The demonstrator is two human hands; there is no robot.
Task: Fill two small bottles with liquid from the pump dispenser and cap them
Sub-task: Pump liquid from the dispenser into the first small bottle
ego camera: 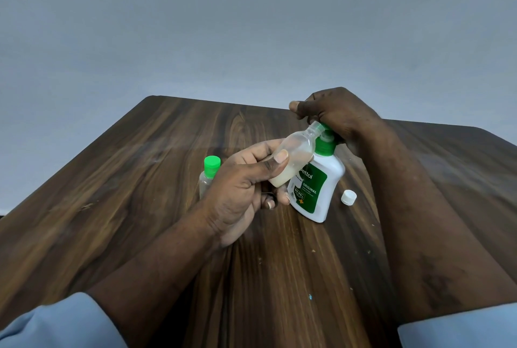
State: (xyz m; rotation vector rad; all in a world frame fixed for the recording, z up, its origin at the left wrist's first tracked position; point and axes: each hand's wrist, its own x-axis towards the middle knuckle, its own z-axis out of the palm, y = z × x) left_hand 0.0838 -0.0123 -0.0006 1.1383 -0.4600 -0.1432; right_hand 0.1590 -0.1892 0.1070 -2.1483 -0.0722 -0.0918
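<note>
Head view shows the left grip (246, 182) clasping a small open bottle (293, 156) between thumb and fingers. The bottle is tilted so its mouth meets the nozzle of the pump dispenser (319, 191), likely to catch the liquid, and a pale layer sits in its lower end. The right grip (335, 115) curls over the pump head, seemingly to press it and steady it on the worktop (140, 180). A green-capped bottle (206, 180) stands just behind the left grip. A white cap (349, 197) lies nearby, probably waiting for the open bottle.
</note>
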